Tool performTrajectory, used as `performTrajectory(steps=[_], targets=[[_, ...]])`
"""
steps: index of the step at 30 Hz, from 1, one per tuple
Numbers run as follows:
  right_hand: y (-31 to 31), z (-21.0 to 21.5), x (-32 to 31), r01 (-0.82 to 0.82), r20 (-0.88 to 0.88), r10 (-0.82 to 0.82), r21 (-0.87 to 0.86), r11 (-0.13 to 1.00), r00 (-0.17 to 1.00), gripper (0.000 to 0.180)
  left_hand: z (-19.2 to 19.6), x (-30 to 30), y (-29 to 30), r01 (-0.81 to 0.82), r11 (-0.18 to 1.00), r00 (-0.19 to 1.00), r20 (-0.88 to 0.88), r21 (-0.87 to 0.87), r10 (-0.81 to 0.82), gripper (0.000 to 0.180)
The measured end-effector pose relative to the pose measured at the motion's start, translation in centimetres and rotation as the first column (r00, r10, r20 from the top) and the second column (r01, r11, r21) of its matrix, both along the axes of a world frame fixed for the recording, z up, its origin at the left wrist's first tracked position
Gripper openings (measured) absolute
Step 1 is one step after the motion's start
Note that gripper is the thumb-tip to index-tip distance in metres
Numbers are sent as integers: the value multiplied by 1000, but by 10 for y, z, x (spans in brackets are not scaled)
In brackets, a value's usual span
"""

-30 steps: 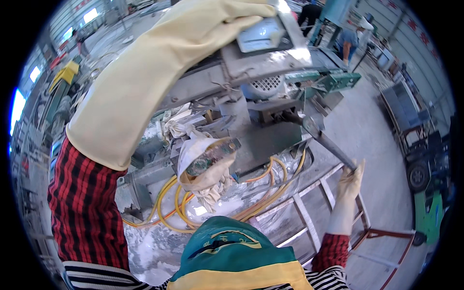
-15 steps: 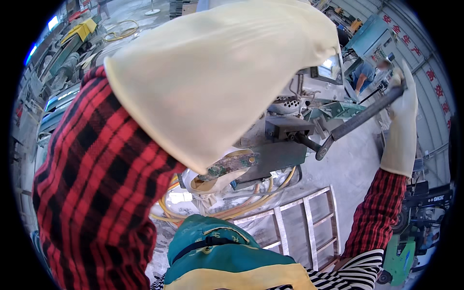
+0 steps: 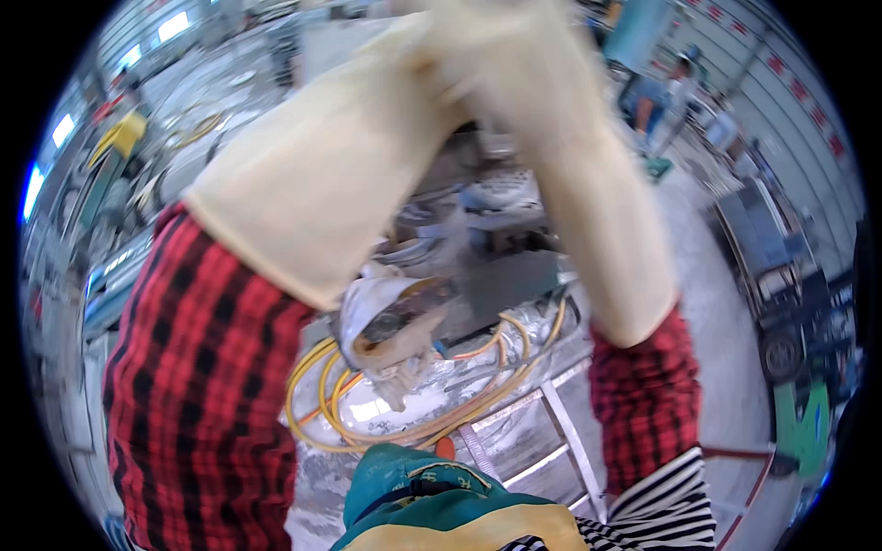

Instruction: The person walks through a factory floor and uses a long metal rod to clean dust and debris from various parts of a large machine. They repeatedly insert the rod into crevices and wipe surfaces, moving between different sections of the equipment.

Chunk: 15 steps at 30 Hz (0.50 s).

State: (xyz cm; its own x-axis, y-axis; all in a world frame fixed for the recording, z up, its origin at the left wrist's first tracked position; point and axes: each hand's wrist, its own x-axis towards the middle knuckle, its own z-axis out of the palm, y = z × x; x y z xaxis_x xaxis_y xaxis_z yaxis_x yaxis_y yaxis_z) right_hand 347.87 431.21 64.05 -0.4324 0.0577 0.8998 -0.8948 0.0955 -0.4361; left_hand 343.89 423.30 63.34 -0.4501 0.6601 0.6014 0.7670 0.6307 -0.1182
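Observation:
Both my hands wear long cream rubber gloves and are raised close together at the top middle, smeared by motion. The fingers of my left hand point(image 3: 404, 87) point toward my right hand point(image 3: 501, 60), and whether they touch I cannot tell. What either hand holds, if anything, is hidden. Below and behind them stands a dusty grey machine point(image 3: 510, 285), partly covered by the gloves. A pale, worn cloth-like piece point(image 3: 377, 308) hangs at its near left side. The dark lever bar from before does not show now.
Yellow and orange hoses point(image 3: 322, 386) lie coiled on the wet floor below the machine. A metal frame with crossbars point(image 3: 565, 432) lies near me. Another person point(image 3: 648, 96) is at the far right. A dark wheeled machine point(image 3: 776, 308) and a green one point(image 3: 801, 427) stand on the right.
My right hand has left the dark lever bar's former place at the right and swung left to my left hand. My view has shifted, and more of the hoses shows.

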Motion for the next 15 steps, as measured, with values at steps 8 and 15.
performTrajectory(steps=[8,15], targets=[[44,-94,136,-58,31,85,938,341,996,45,-20,-33,-22,259,953,965,-14,159,-261,34],[167,-261,222,0,-26,40,834,552,999,29,-22,-34,1,119,982,992,17,150,-122,33]])
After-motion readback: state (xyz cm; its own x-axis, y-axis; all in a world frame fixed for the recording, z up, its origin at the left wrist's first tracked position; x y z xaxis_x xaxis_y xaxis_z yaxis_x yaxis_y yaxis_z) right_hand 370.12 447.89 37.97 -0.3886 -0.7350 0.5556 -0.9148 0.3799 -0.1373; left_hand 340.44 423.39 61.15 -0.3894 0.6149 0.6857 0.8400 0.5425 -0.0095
